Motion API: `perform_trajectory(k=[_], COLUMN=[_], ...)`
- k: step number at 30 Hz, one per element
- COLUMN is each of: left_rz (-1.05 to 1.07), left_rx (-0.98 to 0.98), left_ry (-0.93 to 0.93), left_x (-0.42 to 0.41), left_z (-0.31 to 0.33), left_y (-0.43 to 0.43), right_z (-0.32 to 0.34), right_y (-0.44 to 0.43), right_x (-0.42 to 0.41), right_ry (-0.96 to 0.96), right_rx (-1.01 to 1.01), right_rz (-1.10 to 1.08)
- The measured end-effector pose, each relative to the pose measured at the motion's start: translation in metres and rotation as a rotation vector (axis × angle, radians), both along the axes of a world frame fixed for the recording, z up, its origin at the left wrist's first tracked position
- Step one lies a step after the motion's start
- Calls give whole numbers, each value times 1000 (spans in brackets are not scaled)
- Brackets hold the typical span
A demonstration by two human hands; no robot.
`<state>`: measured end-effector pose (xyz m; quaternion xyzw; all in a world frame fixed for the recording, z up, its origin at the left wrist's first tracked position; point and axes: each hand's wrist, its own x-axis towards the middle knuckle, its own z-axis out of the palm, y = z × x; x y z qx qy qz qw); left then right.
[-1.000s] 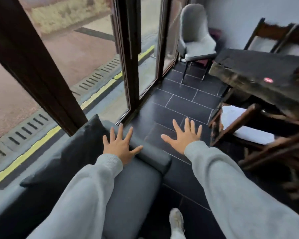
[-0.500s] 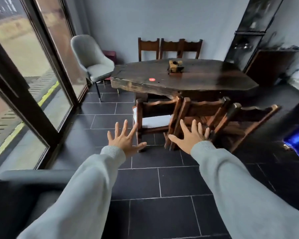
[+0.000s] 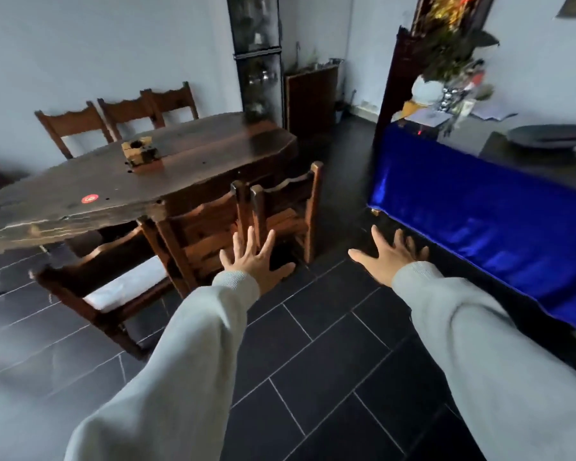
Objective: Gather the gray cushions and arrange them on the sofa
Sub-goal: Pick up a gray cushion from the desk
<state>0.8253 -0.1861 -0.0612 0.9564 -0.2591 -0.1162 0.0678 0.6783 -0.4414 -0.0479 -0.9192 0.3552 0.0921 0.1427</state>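
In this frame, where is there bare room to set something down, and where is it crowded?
Bare: the dark tiled floor between the wooden chairs and the blue-draped cabinet, and the long table top apart from a small wooden block. Crowded: the cabinet's top. Left hand and right hand are empty.

table [image 3: 187, 168]: its left end runs off the picture's left edge; its legs are hidden behind the chairs in front of it.
far chairs [image 3: 77, 124]: only the backs show above the table; seats and legs are hidden behind it.
near chair [image 3: 90, 277]: its front legs are covered by the left sleeve [image 3: 193, 344].
dark bowl [image 3: 549, 136]: right of the table, cut by the right edge.
blue cloth [image 3: 479, 221]: right of the table, it hides whatever it drapes and runs off the right edge.
glass cabinet [image 3: 256, 51]: behind the table, contents too blurred to tell, top cut off.
right hand [image 3: 391, 256]: fingertips smeared by blur against the dark floor [image 3: 313, 354].
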Motion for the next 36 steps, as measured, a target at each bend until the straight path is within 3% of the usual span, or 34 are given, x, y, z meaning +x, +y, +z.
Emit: perform_trajectory(k=[7,13,25,36], left_rz=[-323,-537,-741,-833], left_rx=[12,5,77,147], left_ry=[48,78,149,165], left_x=[-17,-6,56,12], left_z=[-8,-17,-10,-42], left_y=[-207,-364,-643,-863], right_z=[-13,-15,-22,-58], right_y=[-128,-239,-440,-652], right_x=[-75,-88,-64,-132], right_ry=[25,91,141,133], right_rx=[-17,-39,-31,60], right_rz=[-311,-510,-730,-912])
